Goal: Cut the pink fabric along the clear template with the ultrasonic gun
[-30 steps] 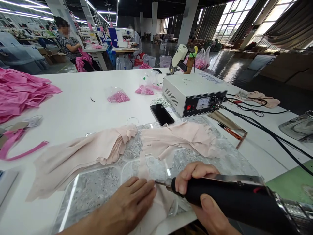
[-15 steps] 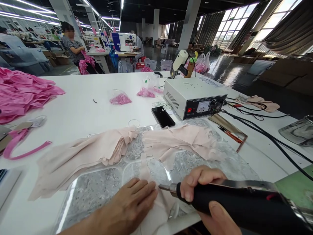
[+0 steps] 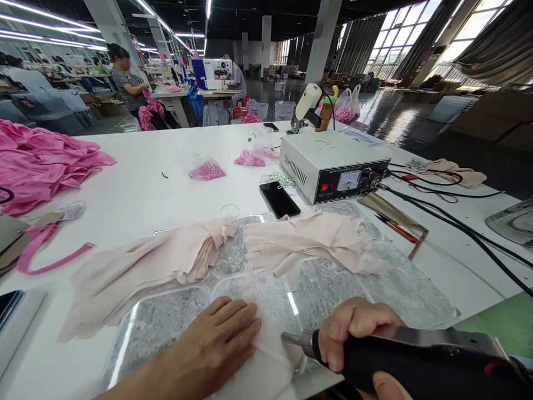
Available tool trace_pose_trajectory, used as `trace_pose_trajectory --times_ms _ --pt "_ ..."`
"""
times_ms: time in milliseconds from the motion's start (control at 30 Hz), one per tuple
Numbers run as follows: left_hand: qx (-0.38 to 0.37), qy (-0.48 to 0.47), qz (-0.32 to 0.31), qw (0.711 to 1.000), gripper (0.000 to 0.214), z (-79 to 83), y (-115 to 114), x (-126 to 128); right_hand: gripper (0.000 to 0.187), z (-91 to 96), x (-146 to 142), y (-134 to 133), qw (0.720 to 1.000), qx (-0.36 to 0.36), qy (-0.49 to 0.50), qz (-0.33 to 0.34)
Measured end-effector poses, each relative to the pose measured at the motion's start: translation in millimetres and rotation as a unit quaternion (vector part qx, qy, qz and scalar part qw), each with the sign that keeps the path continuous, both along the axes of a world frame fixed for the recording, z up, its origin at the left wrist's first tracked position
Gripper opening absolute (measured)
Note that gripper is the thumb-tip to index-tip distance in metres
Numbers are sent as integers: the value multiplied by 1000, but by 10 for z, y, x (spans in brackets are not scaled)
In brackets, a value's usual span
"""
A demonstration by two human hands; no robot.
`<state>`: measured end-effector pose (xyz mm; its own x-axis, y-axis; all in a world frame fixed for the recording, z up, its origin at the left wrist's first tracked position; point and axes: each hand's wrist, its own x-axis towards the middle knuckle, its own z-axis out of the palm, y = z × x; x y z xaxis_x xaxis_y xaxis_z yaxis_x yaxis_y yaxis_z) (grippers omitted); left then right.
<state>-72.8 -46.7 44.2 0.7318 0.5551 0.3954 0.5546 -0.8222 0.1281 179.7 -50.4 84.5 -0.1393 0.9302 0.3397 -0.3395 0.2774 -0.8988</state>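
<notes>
My left hand (image 3: 212, 347) lies flat with its fingers stretched out, pressing on a pale pink fabric piece (image 3: 272, 358). My right hand (image 3: 360, 328) wraps round a black ultrasonic welding gun (image 3: 400, 361). The gun's metal tip points left over the fabric, a short way right of my left fingers; whether it touches the cloth I cannot tell. Under the fabric is a grey marbled board (image 3: 172, 316). Beyond my hands, one stack of pale pink fabric pieces (image 3: 154, 261) lies at the left and another pile of fabric pieces (image 3: 316, 239) at the right.
A control box (image 3: 333, 166) with a meter stands at the back right, its black cables (image 3: 453, 222) running right. Near it lie a phone (image 3: 280, 200), bags of pink bits (image 3: 207, 168) and orange-handled tweezers (image 3: 397, 228). Bright pink fabric (image 3: 45, 164) is heaped at the left.
The gun in my right hand has moved right and slightly down, away from my left fingers. My left hand has shifted slightly left, baring more fabric. The view has turned a little.
</notes>
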Motion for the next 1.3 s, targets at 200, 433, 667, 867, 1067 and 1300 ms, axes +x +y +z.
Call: trace_pose_trajectory --times_ms 200,433,667,867,1067,1300 --pt "-7 -4 2 1000 25 -19 -5 13 17 -5 -158 97 999 38 21 -32" --pt "5 14 -6 1000 22 149 32 42 16 -179 -351 259 994 89 24 -58" --pt "3 10 -7 1000 22 147 23 40 14 -242 -325 258 995 93 8 -35" --pt "6 4 -9 1000 23 145 37 42 10 -210 -353 288 994 109 -2 -31" --pt "10 -3 -8 1000 23 127 22 23 13 -80 -320 236 995 84 18 -44" --pt "25 5 10 1000 27 73 73 -43 18 -57 -211 75 999 25 21 10"
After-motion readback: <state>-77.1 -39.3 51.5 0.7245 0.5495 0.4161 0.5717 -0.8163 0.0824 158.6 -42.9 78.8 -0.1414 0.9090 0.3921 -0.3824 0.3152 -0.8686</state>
